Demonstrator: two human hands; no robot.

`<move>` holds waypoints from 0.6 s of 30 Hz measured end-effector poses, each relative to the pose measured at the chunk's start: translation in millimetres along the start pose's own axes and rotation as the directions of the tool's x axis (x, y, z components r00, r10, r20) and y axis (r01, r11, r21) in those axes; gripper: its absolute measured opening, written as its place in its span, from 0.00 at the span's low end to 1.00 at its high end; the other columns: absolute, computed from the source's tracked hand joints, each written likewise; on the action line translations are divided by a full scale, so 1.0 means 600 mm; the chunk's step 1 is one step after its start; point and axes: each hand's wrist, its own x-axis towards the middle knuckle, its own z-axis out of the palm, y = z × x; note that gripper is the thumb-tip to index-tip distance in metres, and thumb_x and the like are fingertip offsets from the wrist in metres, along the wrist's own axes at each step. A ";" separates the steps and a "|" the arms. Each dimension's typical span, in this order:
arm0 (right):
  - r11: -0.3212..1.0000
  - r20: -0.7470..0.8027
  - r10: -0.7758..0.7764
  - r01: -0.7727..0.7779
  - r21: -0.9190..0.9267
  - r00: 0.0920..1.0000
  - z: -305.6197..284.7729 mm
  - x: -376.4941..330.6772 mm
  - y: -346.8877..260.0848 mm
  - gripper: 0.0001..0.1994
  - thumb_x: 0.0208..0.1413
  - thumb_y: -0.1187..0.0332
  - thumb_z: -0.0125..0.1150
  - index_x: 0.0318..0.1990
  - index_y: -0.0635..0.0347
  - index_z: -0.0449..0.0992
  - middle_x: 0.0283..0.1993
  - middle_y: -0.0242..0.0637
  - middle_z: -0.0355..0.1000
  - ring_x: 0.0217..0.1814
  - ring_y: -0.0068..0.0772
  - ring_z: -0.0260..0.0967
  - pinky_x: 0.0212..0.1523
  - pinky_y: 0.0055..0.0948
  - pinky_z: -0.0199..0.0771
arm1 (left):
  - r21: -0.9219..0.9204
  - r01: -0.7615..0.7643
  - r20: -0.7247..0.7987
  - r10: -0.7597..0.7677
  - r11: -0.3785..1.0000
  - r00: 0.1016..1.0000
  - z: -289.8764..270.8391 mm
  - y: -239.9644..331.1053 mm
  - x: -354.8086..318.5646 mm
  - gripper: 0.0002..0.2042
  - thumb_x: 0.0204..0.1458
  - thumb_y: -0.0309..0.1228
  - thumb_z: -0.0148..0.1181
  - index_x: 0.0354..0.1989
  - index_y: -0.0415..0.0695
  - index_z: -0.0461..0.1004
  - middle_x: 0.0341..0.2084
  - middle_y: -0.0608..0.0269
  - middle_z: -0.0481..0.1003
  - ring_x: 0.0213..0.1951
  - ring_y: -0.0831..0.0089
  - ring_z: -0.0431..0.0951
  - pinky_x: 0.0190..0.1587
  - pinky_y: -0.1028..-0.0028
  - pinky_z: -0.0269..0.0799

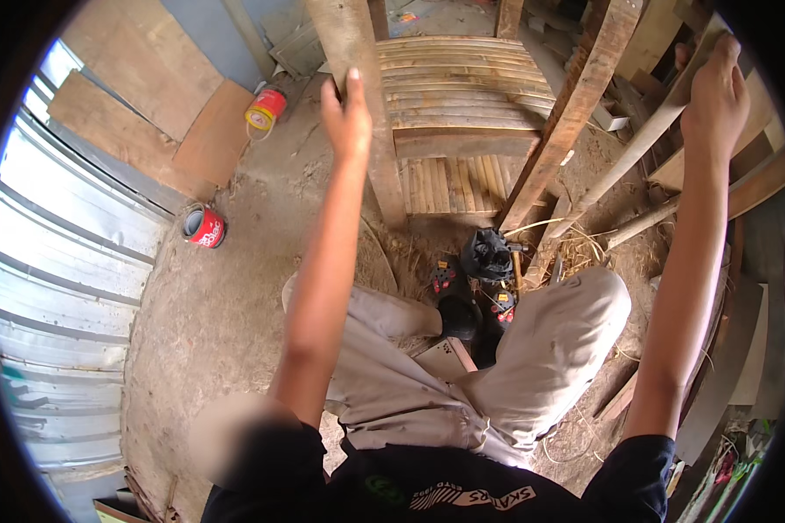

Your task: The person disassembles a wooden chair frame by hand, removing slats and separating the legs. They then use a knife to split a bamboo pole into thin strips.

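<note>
Dirt workshop floor (235,296); left hand (347,118) gripping slatted chair's leg (358,87); right hand (715,96) clasping loose slat (619,166); chair (462,87) seemingly unfinished.

Two cylindrical tins lie on the dirt floor, both left of the slatted wooden chair (462,96). The nearer tin (204,227), well left of the chair's front leg and beside the corrugated metal sheet, lies on its side, showing a red wrapper with white markings and a grey open mouth. The farther tin (266,108), just left of the chair's seat and against the leaning plywood boards, has a red body, a yellow band at one end and a thin wire handle.
</note>
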 end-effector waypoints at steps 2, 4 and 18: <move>0.999 0.066 0.033 -0.032 -0.018 0.997 0.000 -0.021 -0.016 0.26 0.67 0.47 0.45 0.49 0.65 0.73 0.38 0.40 0.77 0.32 0.27 0.72 0.39 0.24 0.72 | 0.153 -0.072 -0.200 0.102 0.986 0.974 0.013 -0.040 -0.049 0.31 0.60 0.48 0.56 0.64 0.39 0.57 0.63 0.50 0.58 0.66 0.60 0.57 0.67 0.59 0.52; 0.996 0.130 -0.009 -0.003 0.090 0.991 0.031 -0.052 -0.012 0.24 0.69 0.49 0.41 0.46 0.64 0.72 0.36 0.38 0.76 0.32 0.26 0.72 0.38 0.23 0.71 | 0.094 -0.059 -0.244 0.080 0.994 0.967 -0.002 -0.106 -0.155 0.28 0.61 0.45 0.56 0.62 0.39 0.60 0.62 0.52 0.60 0.63 0.61 0.61 0.64 0.60 0.57; 0.823 0.356 0.030 -0.225 0.521 0.934 0.210 -0.377 0.191 0.11 0.65 0.63 0.57 0.40 0.60 0.63 0.27 0.27 0.67 0.25 0.15 0.62 0.26 0.19 0.64 | 0.142 0.587 0.067 -0.600 0.797 0.798 -0.086 -0.368 -0.509 0.14 0.62 0.37 0.56 0.49 0.40 0.72 0.38 0.61 0.77 0.43 0.74 0.76 0.46 0.72 0.70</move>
